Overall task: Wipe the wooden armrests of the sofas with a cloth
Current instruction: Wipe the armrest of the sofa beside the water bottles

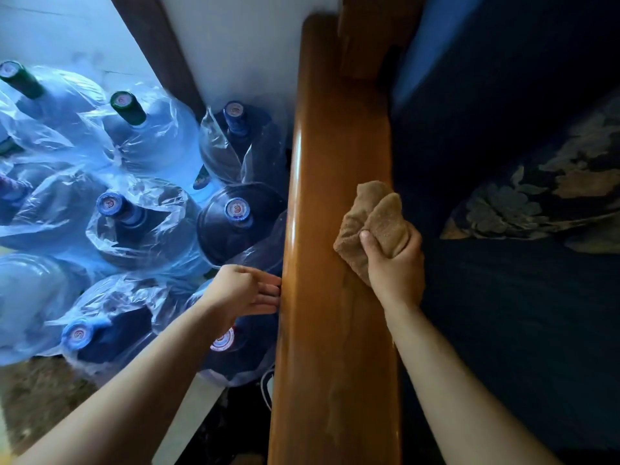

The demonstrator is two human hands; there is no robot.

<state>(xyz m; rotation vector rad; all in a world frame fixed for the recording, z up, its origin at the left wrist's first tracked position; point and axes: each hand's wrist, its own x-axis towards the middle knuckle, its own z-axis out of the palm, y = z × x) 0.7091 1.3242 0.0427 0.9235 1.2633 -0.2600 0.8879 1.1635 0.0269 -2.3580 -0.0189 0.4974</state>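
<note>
A glossy brown wooden armrest (335, 156) runs from the bottom of the view up the middle. My right hand (396, 263) grips a bunched tan cloth (372, 216) and presses it on the armrest's right half, about midway along. My left hand (246, 290) rests against the armrest's outer left side, fingers slightly apart and holding nothing; its fingertips touch the wood's edge. The sofa's dark blue seat (520, 313) lies to the right of the armrest.
Several large water jugs (141, 226) wrapped in clear plastic crowd the floor left of the armrest. A patterned cushion (543, 203) lies on the seat at right. A white wall (241, 45) and a dark wooden frame (157, 48) stand behind.
</note>
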